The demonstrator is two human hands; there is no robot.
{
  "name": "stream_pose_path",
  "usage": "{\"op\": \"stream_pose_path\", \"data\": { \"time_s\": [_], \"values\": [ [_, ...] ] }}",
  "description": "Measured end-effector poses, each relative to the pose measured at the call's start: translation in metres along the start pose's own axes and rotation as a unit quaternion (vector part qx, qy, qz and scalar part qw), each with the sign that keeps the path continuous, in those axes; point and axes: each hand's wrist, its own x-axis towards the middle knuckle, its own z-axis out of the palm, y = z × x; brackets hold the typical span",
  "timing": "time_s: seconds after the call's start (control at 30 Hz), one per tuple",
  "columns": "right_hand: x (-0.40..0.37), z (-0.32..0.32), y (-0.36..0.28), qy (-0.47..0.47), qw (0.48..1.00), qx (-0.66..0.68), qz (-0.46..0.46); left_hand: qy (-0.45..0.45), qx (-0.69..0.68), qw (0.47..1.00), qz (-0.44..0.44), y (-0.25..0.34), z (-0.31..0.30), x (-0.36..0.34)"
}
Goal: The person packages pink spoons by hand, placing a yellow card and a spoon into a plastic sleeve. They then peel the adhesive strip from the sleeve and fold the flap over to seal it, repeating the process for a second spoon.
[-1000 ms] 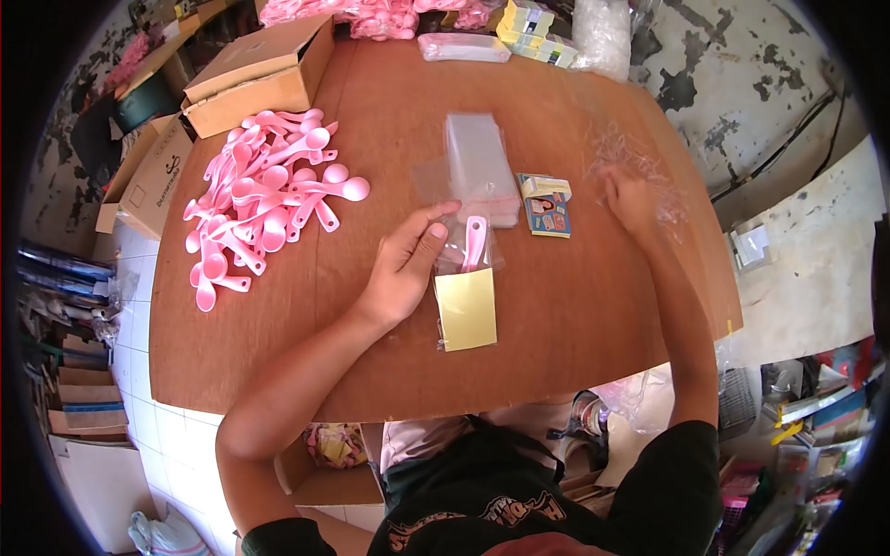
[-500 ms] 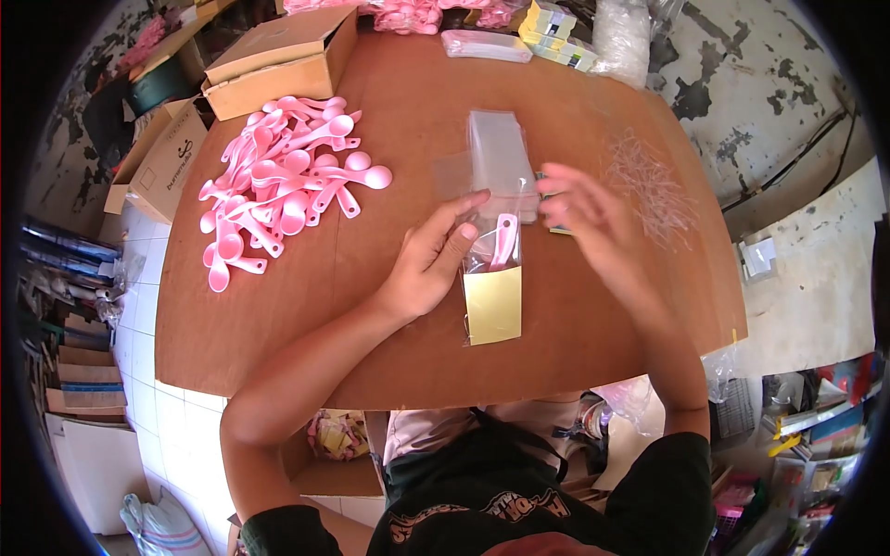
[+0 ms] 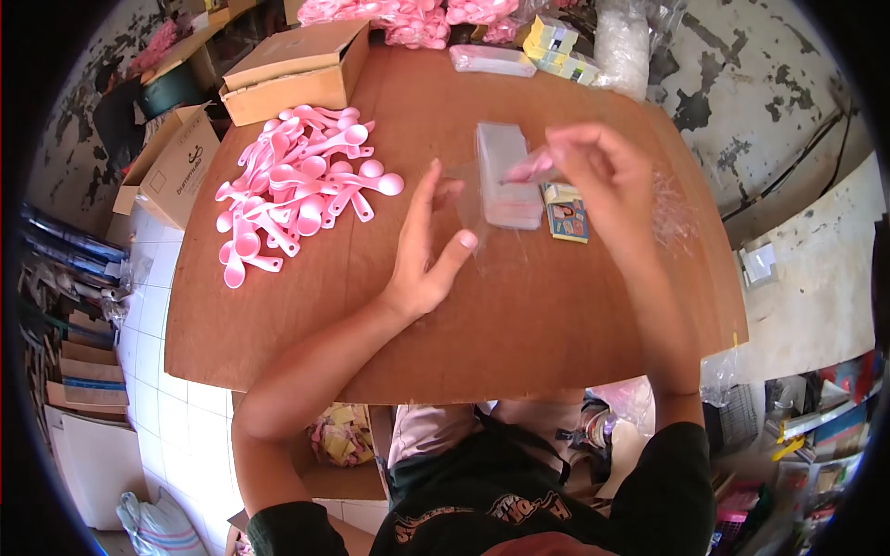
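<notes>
My right hand (image 3: 607,171) is raised over the right side of a stack of clear plastic bags (image 3: 505,139), its fingers pinched on a pink spoon (image 3: 530,169) blurred by motion. My left hand (image 3: 428,241) hovers left of the stack, thumb and fingers apart, holding nothing. Thin loose clear film lies by its fingertips. Just below my right hand rests a small stack of printed cards (image 3: 567,215) with yellow edges. Farther left is a heap of pink spoons (image 3: 306,176).
A closed cardboard box (image 3: 297,69) stands at the table's back left, with an open carton (image 3: 181,167) beside the table. Pink bundles (image 3: 399,18), a clear packet (image 3: 491,61) and yellow card stacks (image 3: 556,46) line the back. Thin clear strips (image 3: 677,213) lie right.
The bagged pink spoon with its yellow card is gone from the table before my left hand. My right hand has risen and closed on a pink spoon, uncovering the printed cards.
</notes>
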Motion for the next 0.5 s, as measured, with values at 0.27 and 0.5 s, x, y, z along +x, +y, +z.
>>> {"op": "stream_pose_path", "data": {
  "time_s": [0.27,0.5],
  "values": [
    [-0.025,0.021,0.000,0.058,0.979,0.082,0.178,-0.081,0.014,0.996,-0.030,0.005,0.010,-0.003],
    [-0.037,0.010,0.015,0.024,0.951,0.204,0.233,-0.119,-0.131,0.970,-0.166,0.011,0.015,-0.005]
  ]
}}
